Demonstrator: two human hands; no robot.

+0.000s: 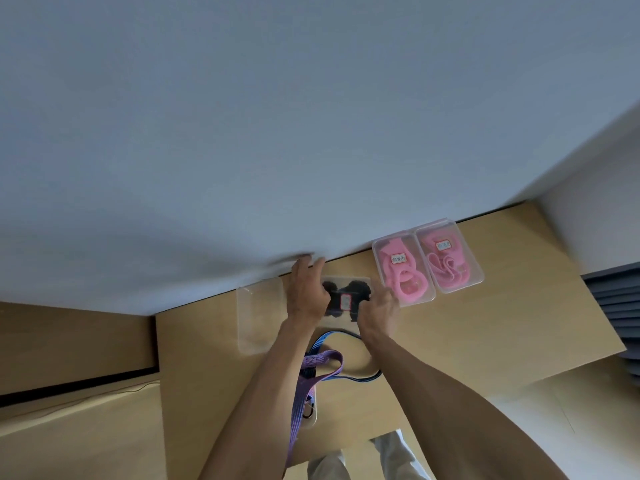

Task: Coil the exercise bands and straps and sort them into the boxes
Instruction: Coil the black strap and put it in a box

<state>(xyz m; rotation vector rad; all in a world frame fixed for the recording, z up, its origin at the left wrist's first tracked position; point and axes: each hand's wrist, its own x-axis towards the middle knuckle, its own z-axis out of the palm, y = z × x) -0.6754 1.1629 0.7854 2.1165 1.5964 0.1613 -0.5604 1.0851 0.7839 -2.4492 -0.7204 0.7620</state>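
I see both hands, left [308, 292] and right [379, 311], gripping the clear plastic box of black bands [346, 301]; it may snag the purple-blue strap [317, 370] trailing off the tabletop [467, 334]

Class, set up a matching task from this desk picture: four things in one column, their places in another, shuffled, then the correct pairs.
Things:
1. black bands
2. purple strap
3. box lid
4. two boxes of pink bands

Places:
A. flat on the desk, left of the left hand
B. far right, by the wall
C. in the clear box between both hands
D. near the desk's front edge, trailing off it

Pairs: 1-C, 2-D, 3-A, 4-B
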